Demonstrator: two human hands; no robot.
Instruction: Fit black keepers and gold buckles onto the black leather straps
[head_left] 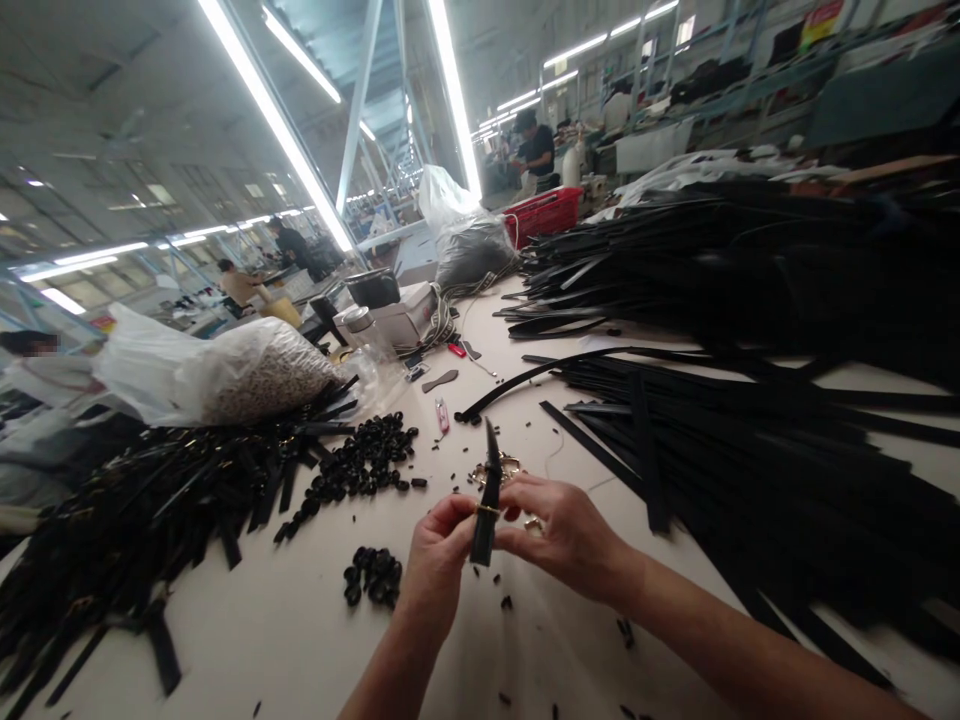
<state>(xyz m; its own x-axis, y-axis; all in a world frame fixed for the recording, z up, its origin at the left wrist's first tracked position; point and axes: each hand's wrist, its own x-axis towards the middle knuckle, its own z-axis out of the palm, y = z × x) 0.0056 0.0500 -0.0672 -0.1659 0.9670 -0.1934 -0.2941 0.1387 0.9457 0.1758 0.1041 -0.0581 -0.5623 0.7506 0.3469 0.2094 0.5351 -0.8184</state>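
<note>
In the middle of the head view, a black strap with a gold-coloured metal buckle piece around it is held upright between my hands. My left hand pinches the strap and the metal piece from the left. From the right, my right hand has its fingers closed at the same metal piece; its fingertips are partly hidden by the strap. More gold-coloured buckles lie just behind the strap on the white table. Small black loops form a pile left of my left hand.
Many long black straps cover the right side. A larger heap of black loops and finished-looking straps lie left. Further back are a pink cutter, a filled plastic bag, a clear jar and a red crate.
</note>
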